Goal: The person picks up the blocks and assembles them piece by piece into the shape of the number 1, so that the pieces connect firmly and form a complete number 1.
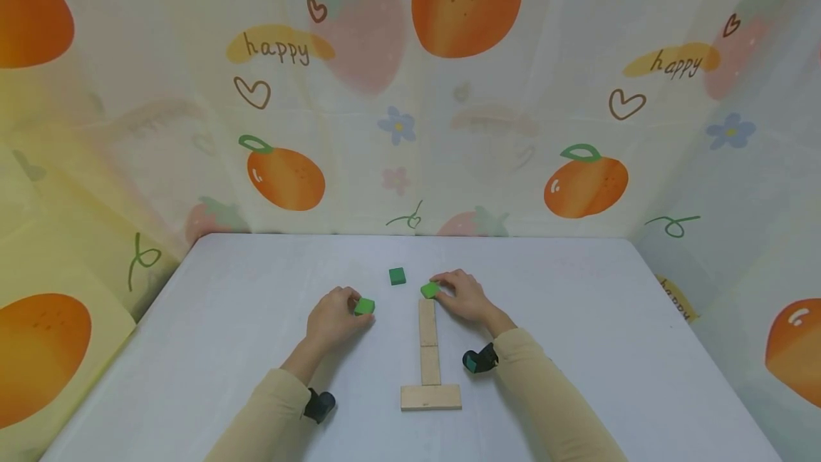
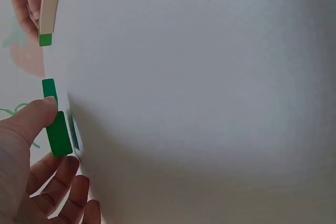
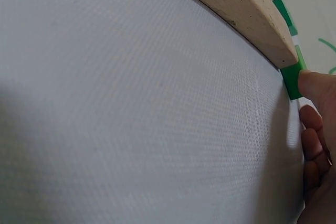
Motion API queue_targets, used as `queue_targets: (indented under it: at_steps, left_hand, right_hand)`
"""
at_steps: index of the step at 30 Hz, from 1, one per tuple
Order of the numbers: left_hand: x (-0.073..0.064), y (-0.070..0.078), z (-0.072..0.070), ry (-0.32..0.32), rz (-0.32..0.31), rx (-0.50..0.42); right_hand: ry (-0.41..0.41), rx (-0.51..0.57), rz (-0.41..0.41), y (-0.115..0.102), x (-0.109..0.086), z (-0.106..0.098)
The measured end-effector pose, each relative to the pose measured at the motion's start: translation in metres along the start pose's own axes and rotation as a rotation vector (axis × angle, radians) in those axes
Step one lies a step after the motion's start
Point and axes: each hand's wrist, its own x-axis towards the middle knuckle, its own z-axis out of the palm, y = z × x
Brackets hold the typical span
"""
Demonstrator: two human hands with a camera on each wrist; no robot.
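In the head view my left hand [image 1: 333, 321] pinches a green cube [image 1: 365, 306] between thumb and fingers, to the left of the wooden blocks. The left wrist view shows that same cube [image 2: 59, 134] between the thumb and fingertips, with a shadow on the table beside it. My right hand [image 1: 466, 296] pinches another green cube [image 1: 430, 290] at the far end of the upper wooden block [image 1: 427, 321]. Seen from the right wrist, this cube [image 3: 293, 81] sits right at the block's end, the thumb on it.
A third green cube [image 1: 398, 276] lies farther back, between both hands. A second wooden block [image 1: 430, 365] continues the upright line toward a crosswise wooden block [image 1: 431, 398] at the near end. Behind the white table [image 1: 192, 348] hangs a fruit-printed curtain [image 1: 449, 105].
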Motion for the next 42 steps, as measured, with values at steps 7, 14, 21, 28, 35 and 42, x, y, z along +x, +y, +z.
queue_targets:
  at_steps: [7,14,21,28,35,42]
  left_hand:
    - [0.0,0.005,-0.002,0.001,-0.007,-0.018]
    - [0.003,0.01,-0.002,0.036,0.025,-0.021]
    - [0.007,0.015,-0.001,0.081,0.071,-0.055]
    - [0.012,0.022,0.001,0.09,0.075,-0.086]
    - [0.017,0.028,0.006,0.075,0.051,-0.101]
    - [0.023,0.037,0.014,0.045,0.07,-0.101]
  right_hand:
    - [-0.001,0.012,0.01,0.001,0.0,0.0]
    - [0.005,0.003,0.005,0.001,0.0,0.0]
    - [-0.005,0.01,0.011,0.0,-0.001,-0.001]
    - [0.003,0.014,-0.013,0.001,0.0,0.0]
    - [-0.001,0.013,-0.003,0.003,0.001,0.0]
    - [0.001,0.008,-0.012,0.004,0.002,0.001]
